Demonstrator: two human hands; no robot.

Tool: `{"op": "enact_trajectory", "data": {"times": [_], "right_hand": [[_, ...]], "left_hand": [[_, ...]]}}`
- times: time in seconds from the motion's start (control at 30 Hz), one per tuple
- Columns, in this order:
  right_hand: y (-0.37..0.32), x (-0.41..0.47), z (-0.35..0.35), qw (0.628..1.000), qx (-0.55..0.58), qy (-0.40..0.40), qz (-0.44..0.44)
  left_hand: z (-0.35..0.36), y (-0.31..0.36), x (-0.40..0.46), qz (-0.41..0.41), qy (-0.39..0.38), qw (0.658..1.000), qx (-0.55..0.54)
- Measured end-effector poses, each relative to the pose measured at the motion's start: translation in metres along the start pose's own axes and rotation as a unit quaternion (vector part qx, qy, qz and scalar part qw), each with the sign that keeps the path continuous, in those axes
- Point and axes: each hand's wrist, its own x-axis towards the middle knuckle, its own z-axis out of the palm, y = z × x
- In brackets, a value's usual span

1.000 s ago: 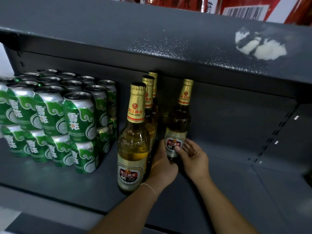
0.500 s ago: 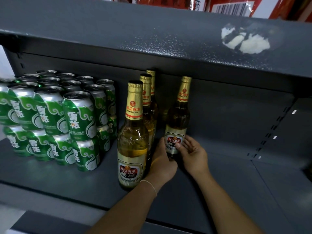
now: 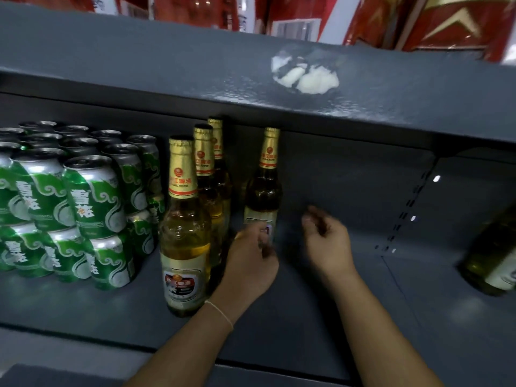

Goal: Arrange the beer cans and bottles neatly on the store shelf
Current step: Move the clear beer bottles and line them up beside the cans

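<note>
Grey metal shelving [image 3: 321, 317] fills the head view, its upper board [image 3: 167, 65] marked by a white scuffed patch [image 3: 305, 76], with red cartons [image 3: 446, 20] stacked above whose print is too blurred to read. On the left of the lower shelf stand green cans [image 3: 92, 196] in two stacked layers, several rows deep, each bearing white Chinese characters and silver swirls; small print beneath is illegible. Just beside them a file of three amber bottles runs front to back, led by the front bottle [image 3: 185, 227], whose gold foil neck carries a red-banded label reading "PEARL RIVER" under Chinese characters, with a red and white body label lower down. Apart to the right stands a fourth bottle [image 3: 264, 188] with the same gold neck label, upright near the shelf's back. The left hand [image 3: 251, 261], a thin band on its wrist, sits in front of that bottle's base with fingers curled, fingertips at its body label; motion blur hides whether it actually pinches the glass. The right hand [image 3: 326, 244] hangs just right of the bottle, clear of it, fingers loosely bent and holding nothing. At the far right edge another bottle [image 3: 494, 258] leans, partly cut off, its label unreadable.
</note>
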Motion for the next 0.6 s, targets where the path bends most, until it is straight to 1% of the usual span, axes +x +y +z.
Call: {"op": "enact_trajectory", "data": {"times": [0.1, 0.17, 0.23, 0.47, 0.53, 0.6], "right_hand": [[-0.014, -0.006, -0.040, 0.999, -0.008, 0.030, -0.030], [-0.019, -0.013, -0.073, 0.997, -0.006, 0.063, -0.040], [-0.021, -0.020, -0.110, 0.994, -0.016, 0.096, -0.047], [-0.009, -0.040, -0.243, 0.972, -0.070, 0.223, -0.036], [-0.002, -0.041, -0.278, 0.964, -0.071, 0.256, -0.027], [0.005, -0.040, -0.308, 0.955, -0.098, 0.279, -0.027]], "left_hand": [[0.018, 0.027, -0.005, 0.062, -0.014, 0.998, -0.031], [0.041, 0.044, -0.008, 0.112, -0.012, 0.992, -0.057], [0.069, 0.062, -0.011, 0.150, -0.030, 0.985, -0.076], [0.177, 0.137, -0.031, 0.197, -0.147, 0.959, -0.139], [0.203, 0.157, -0.037, 0.211, -0.173, 0.951, -0.145], [0.226, 0.173, -0.041, 0.217, -0.190, 0.947, -0.143]]}}
